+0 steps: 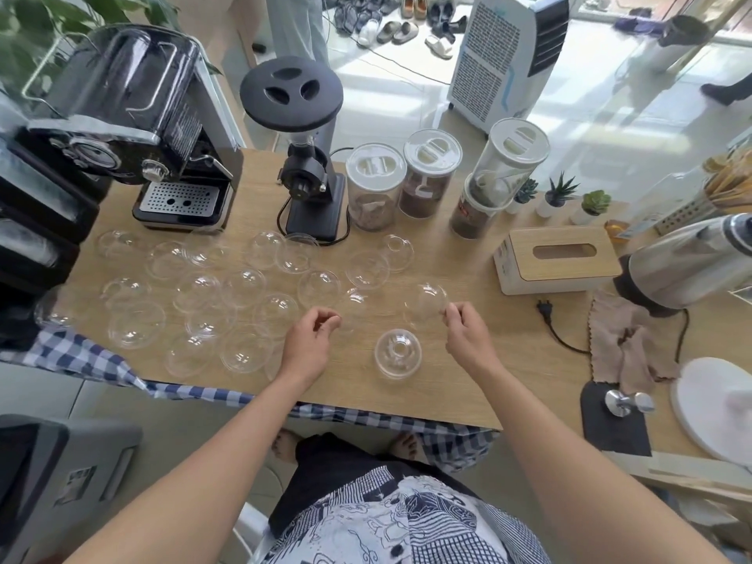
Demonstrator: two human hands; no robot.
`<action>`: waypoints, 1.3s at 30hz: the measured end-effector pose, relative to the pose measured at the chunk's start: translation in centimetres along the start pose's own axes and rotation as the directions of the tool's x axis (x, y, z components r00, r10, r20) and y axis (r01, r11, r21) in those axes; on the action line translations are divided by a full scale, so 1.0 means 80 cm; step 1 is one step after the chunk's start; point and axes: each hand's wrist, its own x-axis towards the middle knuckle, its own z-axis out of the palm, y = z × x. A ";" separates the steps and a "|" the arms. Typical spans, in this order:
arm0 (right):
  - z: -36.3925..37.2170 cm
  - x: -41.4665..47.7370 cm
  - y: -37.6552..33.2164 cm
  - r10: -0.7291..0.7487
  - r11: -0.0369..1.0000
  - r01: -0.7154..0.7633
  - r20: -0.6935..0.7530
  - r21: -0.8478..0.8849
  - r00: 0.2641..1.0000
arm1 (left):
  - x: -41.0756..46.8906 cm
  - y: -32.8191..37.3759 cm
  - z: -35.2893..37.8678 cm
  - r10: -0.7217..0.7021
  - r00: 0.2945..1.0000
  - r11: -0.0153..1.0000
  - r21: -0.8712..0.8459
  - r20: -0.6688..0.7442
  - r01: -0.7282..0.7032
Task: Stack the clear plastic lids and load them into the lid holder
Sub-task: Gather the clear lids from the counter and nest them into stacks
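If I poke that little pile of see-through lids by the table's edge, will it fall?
Probably it slides rather than topples: the lid stack sits low and wide on its rims. It looks thin and light, so a poke could skid it along the smooth wooden table.

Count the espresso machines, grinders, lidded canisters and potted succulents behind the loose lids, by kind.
Espresso machine: 1
Coffee grinder: 1
Lidded canisters: 4, one stacked on another
Potted succulents: 3
Total: 9

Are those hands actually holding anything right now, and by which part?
Yes. The right hand pinches a clear plastic dome lid by its right rim. The left hand has a similar grip on another clear dome lid at its near-left rim.
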 end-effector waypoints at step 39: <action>0.085 -0.044 0.012 0.122 0.986 -0.146 0.254 0.077 0.959 | -0.028 -0.007 0.055 -0.286 0.943 0.937 -0.156 0.172 0.313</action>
